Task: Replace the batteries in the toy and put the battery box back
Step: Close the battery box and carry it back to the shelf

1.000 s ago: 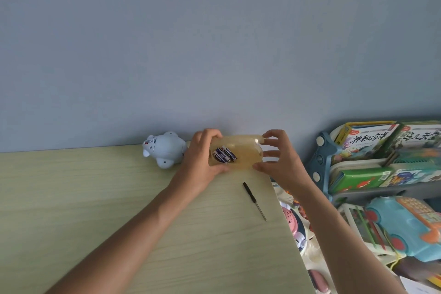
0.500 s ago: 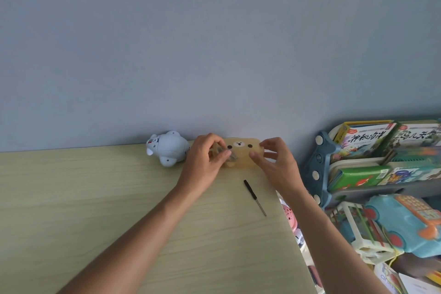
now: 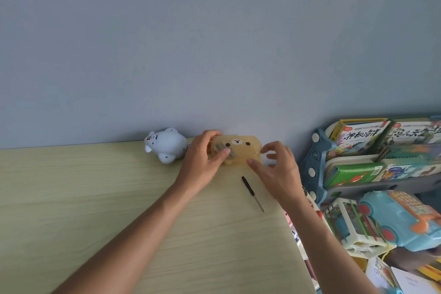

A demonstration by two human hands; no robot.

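Note:
A translucent yellow battery box with a bear face on its lid rests on the wooden table, against the wall. My left hand grips its left end, thumb over the dark batteries that show through the plastic. My right hand hovers at the box's right end with fingers spread, thumb near the lower edge; whether it touches is unclear. The pale blue-grey toy animal lies on its side just left of my left hand.
A small black-handled screwdriver lies on the table in front of the box. Past the table's right edge stand a blue rack of picture books, a turquoise toy phone car and a white cage toy.
The box was raised and open side towards me; it has been turned lid-up and set down by the wall. My right hand's fingers have loosened from its right end.

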